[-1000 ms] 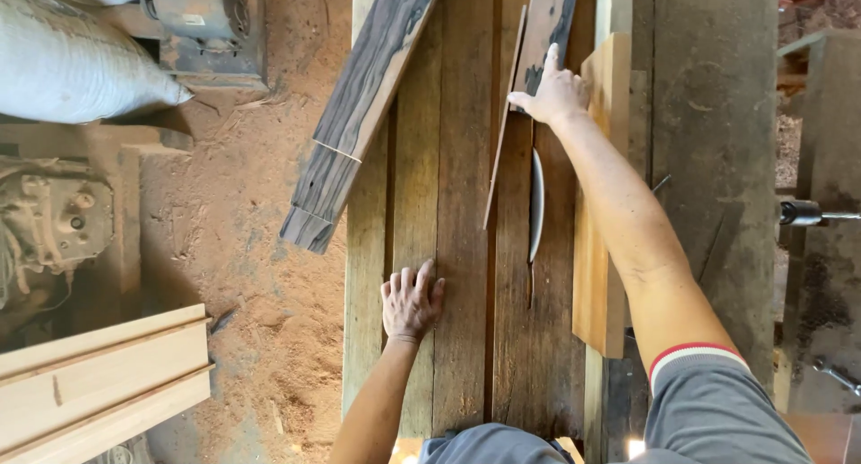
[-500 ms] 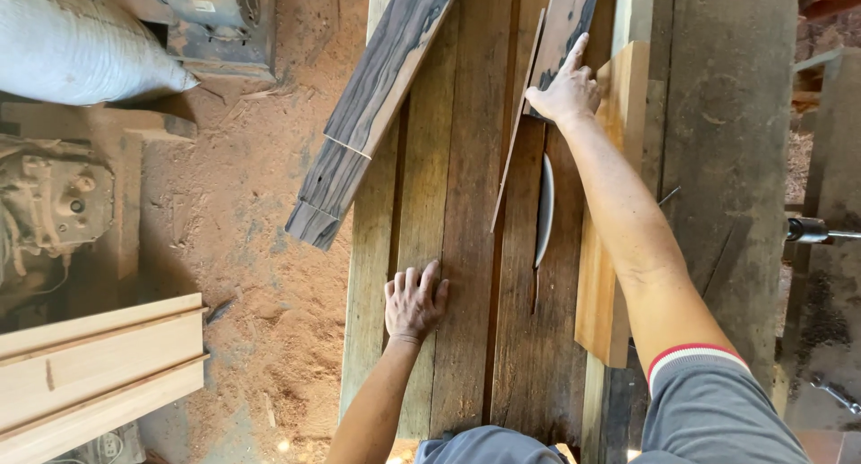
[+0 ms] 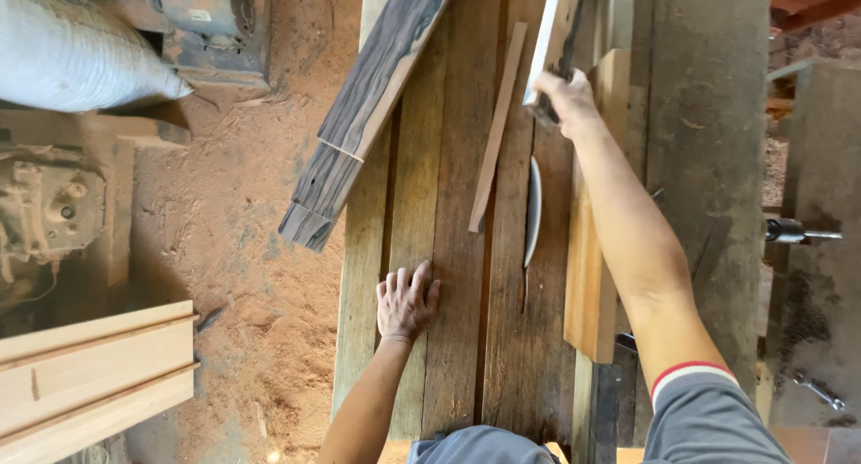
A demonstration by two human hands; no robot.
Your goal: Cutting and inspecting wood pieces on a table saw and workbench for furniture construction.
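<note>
Right hand (image 3: 563, 95) grip clamped on near end of board (image 3: 554, 29): stiff, probably light; hold by edges. Left hand (image 3: 405, 301) flat, fingers apart, on bench (image 3: 448, 338) near saw blade (image 3: 533, 211).

White sack (image 3: 63, 52), grey motor (image 3: 220, 25), pale planks (image 3: 90, 374), sawdust floor (image 3: 233, 249)

Single head cam, looking straight down from above the saw table (image 3: 448, 249), mid-range. Frame spans both forearms, the plank top and the sawdust floor (image 3: 242, 249) at left.
</note>
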